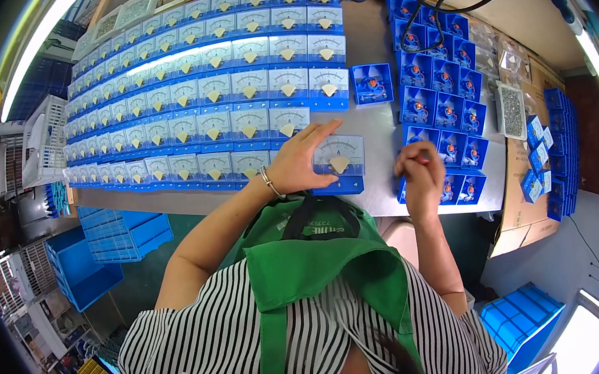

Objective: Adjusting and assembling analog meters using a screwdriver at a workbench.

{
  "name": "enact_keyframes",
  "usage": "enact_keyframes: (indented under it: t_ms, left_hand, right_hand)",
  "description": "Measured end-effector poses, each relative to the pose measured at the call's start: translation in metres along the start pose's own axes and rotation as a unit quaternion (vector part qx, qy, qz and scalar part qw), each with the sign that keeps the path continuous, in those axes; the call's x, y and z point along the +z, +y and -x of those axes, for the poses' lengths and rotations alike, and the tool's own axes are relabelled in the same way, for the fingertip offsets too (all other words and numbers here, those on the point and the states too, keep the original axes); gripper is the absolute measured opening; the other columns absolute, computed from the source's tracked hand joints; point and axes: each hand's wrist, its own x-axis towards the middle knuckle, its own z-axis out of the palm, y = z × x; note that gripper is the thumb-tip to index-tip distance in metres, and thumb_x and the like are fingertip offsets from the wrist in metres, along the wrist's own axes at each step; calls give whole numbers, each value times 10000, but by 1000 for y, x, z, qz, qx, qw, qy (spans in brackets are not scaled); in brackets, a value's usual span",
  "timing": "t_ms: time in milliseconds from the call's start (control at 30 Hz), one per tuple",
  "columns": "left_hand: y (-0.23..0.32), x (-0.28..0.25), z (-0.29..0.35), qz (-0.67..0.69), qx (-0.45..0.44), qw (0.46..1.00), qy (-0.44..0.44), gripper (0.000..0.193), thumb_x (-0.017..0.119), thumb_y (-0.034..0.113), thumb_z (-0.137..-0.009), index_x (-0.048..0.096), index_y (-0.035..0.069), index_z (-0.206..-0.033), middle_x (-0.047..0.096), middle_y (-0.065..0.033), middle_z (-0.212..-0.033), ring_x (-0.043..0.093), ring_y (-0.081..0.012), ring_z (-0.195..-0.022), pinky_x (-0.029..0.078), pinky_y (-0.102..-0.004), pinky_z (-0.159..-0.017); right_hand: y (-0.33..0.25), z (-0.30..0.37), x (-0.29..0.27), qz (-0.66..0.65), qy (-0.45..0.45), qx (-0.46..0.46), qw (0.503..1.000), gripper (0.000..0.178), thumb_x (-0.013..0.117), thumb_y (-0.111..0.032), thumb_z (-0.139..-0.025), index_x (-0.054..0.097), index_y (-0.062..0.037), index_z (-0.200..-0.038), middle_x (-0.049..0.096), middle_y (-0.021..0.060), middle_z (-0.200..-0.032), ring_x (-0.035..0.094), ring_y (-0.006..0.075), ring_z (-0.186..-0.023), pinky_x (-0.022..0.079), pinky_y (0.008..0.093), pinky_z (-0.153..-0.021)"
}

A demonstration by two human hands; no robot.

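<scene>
A person's hands at a table (pixel 376 121) of analog panel meters, the left at one meter and the right closed on something red.

The left hand (pixel 296 163) is spread around the left side of a clear-fronted, blue-based panel meter (pixel 339 156), its thumb against the lower front; how firmly it grips, I cannot tell. The right hand (pixel 422 180), well apart from that meter, is clenched around a small red object (pixel 423 155), mostly hidden by the fingers. Beyond and to the left of the left hand stand rows of similar meters (pixel 213 95). Open blue housings (pixel 448 111) with red and orange parts inside lie under and beyond the right hand; a single housing (pixel 373 83) sits beyond and between both hands. Farther right of the right hand is a tray of small silvery parts (pixel 511 111).
</scene>
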Motion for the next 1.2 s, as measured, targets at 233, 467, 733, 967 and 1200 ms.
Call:
enact_keyframes:
  t_ms: [233, 467, 733, 967, 1200]
  left_hand:
    - [-25, 20, -19, 83, 8, 996, 41, 905, 799, 247, -628, 376, 87, -1412, 497, -163, -1293, 490, -334, -1183, 392, -393, -1017]
    - [-84, -1, -59, -239, 20, 967, 81, 791, 788, 201, -639, 437, 93, -1339, 477, -136, -1321, 458, -342, -1202, 370, -428, -1026]
    - [-114, -2, -112, -384, -59, 921, 23, 866, 809, 235, -657, 372, 119, -1395, 461, -96, -1348, 379, -291, -1320, 253, -538, -1105]
    - [-86, -14, -103, -208, -12, 977, 38, 752, 788, 218, -594, 489, 75, -1268, 518, -139, -1227, 482, -311, -1184, 355, -435, -1047]
    - [0, -34, -48, 12, 71, 997, 22, 805, 763, 214, -619, 459, 61, -1348, 515, -149, -1250, 523, -306, -1131, 424, -378, -962]
  right_hand:
    - [42, 6, -23, -111, 3, 395, 912, 231, 580, -248, -938, 562, -48, -824, 536, 12, -659, 428, 81, -486, 293, 229, -410]
    - [92, -30, -40, 535, -93, 18, 839, 154, 658, -111, -815, 551, -39, -732, 575, 124, -563, 606, 284, -540, 455, 358, -489]
    - [129, -111, -28, 696, -80, -22, 713, 120, 638, -155, -811, 602, -41, -824, 642, 193, -864, 649, 369, -733, 521, 464, -646]
    - [91, -83, -29, 520, -28, -101, 848, 162, 610, -56, -839, 655, -18, -990, 657, 135, -811, 616, 208, -582, 489, 301, -534]
    - [72, -16, -7, -39, -81, 272, 958, 92, 585, -56, -875, 665, -20, -905, 625, 29, -650, 472, 58, -444, 362, 214, -395]
